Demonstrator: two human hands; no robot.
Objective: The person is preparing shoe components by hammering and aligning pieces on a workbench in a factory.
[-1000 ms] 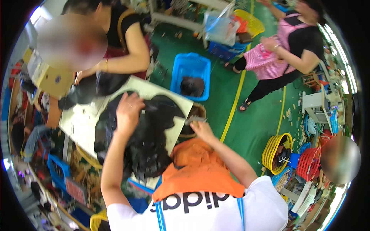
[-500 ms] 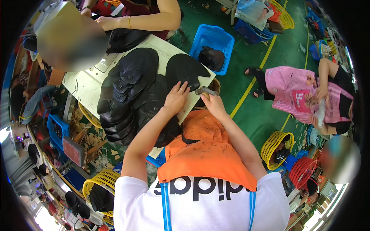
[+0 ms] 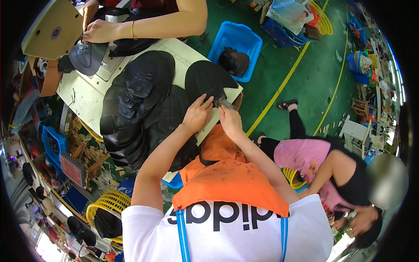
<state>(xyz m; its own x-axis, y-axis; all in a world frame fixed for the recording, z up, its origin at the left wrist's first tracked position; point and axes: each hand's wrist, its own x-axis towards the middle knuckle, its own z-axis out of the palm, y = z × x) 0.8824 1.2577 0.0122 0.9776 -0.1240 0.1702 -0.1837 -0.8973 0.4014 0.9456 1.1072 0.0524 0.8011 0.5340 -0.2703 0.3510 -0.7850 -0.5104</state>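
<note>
Work seems underway mid-frame: left hand [image 3: 196, 115] spread on a flat notched black piece [image 3: 207, 79], right hand [image 3: 231, 122] gripping a grey metal-headed tool [image 3: 224, 104]; shiny black stack [image 3: 125, 134], status unclear.

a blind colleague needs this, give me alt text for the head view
A person's left hand touches a flat black notched piece on a white tabletop; the right hand holds a grey metal tool beside it. Black leathery pieces lie heaped alongside.
</note>
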